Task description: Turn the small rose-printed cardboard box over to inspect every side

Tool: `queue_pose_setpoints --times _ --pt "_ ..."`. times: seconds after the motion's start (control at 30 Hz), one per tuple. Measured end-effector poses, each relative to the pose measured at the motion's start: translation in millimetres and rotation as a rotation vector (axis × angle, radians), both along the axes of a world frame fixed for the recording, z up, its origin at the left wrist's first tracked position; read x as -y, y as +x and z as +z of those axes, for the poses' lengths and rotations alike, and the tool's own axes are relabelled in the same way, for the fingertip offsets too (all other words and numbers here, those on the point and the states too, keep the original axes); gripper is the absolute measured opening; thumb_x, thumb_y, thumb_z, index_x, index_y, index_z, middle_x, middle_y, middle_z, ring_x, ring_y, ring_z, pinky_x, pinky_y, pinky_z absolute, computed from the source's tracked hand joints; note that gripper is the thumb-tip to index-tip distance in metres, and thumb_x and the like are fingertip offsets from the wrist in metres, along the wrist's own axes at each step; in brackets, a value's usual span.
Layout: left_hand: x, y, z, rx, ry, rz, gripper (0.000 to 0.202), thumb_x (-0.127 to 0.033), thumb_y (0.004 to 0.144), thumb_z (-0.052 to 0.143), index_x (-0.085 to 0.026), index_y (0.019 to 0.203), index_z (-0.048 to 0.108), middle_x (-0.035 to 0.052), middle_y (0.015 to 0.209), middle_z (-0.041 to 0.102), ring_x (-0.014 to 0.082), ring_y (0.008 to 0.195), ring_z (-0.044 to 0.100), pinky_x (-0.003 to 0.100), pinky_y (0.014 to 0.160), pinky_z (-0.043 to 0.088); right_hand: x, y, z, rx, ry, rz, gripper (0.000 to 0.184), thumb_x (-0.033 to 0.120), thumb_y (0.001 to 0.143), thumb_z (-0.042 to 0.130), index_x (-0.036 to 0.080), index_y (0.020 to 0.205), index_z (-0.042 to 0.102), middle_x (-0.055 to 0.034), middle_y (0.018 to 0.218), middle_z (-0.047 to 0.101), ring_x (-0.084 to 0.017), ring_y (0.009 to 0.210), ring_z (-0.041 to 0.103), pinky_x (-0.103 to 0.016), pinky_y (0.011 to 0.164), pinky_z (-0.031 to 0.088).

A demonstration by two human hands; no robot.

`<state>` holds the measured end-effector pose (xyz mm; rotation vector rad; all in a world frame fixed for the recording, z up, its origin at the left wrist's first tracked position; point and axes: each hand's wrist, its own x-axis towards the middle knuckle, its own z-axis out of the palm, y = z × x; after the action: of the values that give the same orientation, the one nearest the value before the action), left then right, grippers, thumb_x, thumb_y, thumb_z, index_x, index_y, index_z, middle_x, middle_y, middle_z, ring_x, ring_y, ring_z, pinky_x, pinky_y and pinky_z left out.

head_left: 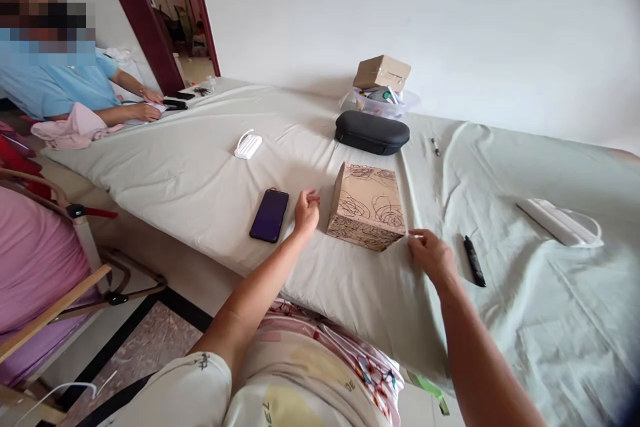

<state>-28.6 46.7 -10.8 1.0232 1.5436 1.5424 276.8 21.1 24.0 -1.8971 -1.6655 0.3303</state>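
A brown cardboard box (367, 203) with dark scribbled loops on its faces sits on the cloth between my hands. My left hand (307, 212) is just left of the box, apart from it, with its fingers loosely bent, slightly apart and nothing visible in them. Beside that hand lies a dark smartphone (270, 215), screen up. At the box's lower right corner, my right hand (434, 255) pinches a thin white thing (415, 236), mostly hidden by the fingers. A black marker (474, 261) lies to the right of this hand.
Behind the box are a black zip case (373, 133) and a clear plastic bin (377, 107) with a small carton (383, 72) on top. White power banks (249, 146) lie left and right. A small pen (435, 147) is farther back. Another person (65, 83) sits at the far left.
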Motion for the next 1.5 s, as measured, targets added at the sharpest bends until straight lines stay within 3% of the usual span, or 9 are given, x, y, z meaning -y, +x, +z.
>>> queue_pose_setpoints --times 0.13,0.27,0.4,0.53,0.73,0.97,1.07,1.23,1.5 --pt "16 11 -13.1 -0.064 -0.048 -0.157 0.037 -0.005 0.09 0.051 -0.021 0.121 0.062 0.0038 0.104 0.074 0.0166 0.097 0.071 0.028 0.092 0.054 21 -6 -19.3 -0.125 -0.049 0.061 0.039 0.044 0.078 0.055 0.02 0.101 0.076 -0.0061 0.078 0.075 -0.024 0.073 0.071 -0.035 0.07 0.052" --pt "39 9 -6.4 -0.279 0.001 -0.277 0.036 -0.002 0.087 0.049 -0.02 0.111 0.067 0.0039 0.105 0.074 0.018 0.101 0.07 0.028 0.095 0.053 56 16 -27.1 -0.079 -0.004 0.076 0.045 0.053 0.076 0.056 0.02 0.099 0.077 -0.0058 0.074 0.075 -0.025 0.072 0.071 -0.035 0.068 0.051" --pt "52 8 -1.1 -0.472 0.075 -0.311 0.036 -0.001 0.086 0.049 -0.019 0.11 0.068 0.0056 0.113 0.073 0.0199 0.109 0.068 0.032 0.104 0.052 90 32 -32.7 -0.021 0.064 0.071 0.044 0.053 0.079 0.053 0.021 0.097 0.077 -0.0054 0.075 0.075 -0.024 0.071 0.069 -0.034 0.067 0.052" --pt "56 10 -3.7 -0.553 0.092 -0.308 0.039 -0.001 0.086 0.049 -0.019 0.116 0.066 0.0071 0.121 0.072 0.0211 0.116 0.066 0.035 0.109 0.05 111 27 -41.4 0.041 0.17 0.092 0.041 0.05 0.084 0.049 0.022 0.096 0.077 -0.01 0.093 0.077 -0.027 0.083 0.071 -0.039 0.076 0.055" --pt "59 9 -4.8 -0.61 0.066 -0.302 0.052 0.0 0.084 0.047 -0.022 0.128 0.062 0.0058 0.124 0.071 0.0214 0.121 0.064 0.036 0.111 0.051 113 21 -50.4 0.077 0.22 0.096 0.037 0.047 0.088 0.049 0.023 0.096 0.076 -0.0121 0.097 0.076 -0.03 0.088 0.07 -0.042 0.078 0.054" --pt "62 6 -1.4 -0.592 0.121 -0.366 0.081 -0.002 0.078 0.056 -0.024 0.154 0.038 0.0083 0.15 0.056 0.0223 0.137 0.056 0.035 0.117 0.046 114 22 -49.6 0.062 0.194 0.105 0.038 0.047 0.09 0.048 0.022 0.098 0.076 -0.0125 0.099 0.074 -0.029 0.09 0.07 -0.041 0.079 0.055" --pt "64 7 0.5 -0.655 0.116 -0.402 0.075 -0.01 0.082 0.06 -0.024 0.153 0.039 0.0092 0.15 0.057 0.0255 0.134 0.058 0.038 0.116 0.047 115 20 -48.4 0.057 0.184 0.1 0.039 0.047 0.088 0.048 0.021 0.098 0.076 -0.0125 0.099 0.074 -0.029 0.09 0.07 -0.041 0.079 0.055" --pt "63 9 1.5 -0.776 0.021 -0.382 0.042 -0.019 0.095 0.055 -0.018 0.136 0.054 0.0141 0.13 0.067 0.0291 0.124 0.063 0.04 0.109 0.049 115 19 -48.3 0.037 0.202 0.102 0.041 0.047 0.088 0.047 0.021 0.097 0.076 -0.0126 0.098 0.074 -0.029 0.089 0.071 -0.04 0.078 0.054" --pt "63 7 0.5 -0.857 0.006 -0.405 0.039 -0.019 0.099 0.051 -0.019 0.138 0.053 0.0133 0.122 0.069 0.0282 0.118 0.064 0.037 0.104 0.05 115 19 -50.5 0.033 0.218 0.109 0.039 0.045 0.089 0.047 0.02 0.098 0.076 -0.0118 0.097 0.074 -0.028 0.087 0.07 -0.039 0.076 0.053"
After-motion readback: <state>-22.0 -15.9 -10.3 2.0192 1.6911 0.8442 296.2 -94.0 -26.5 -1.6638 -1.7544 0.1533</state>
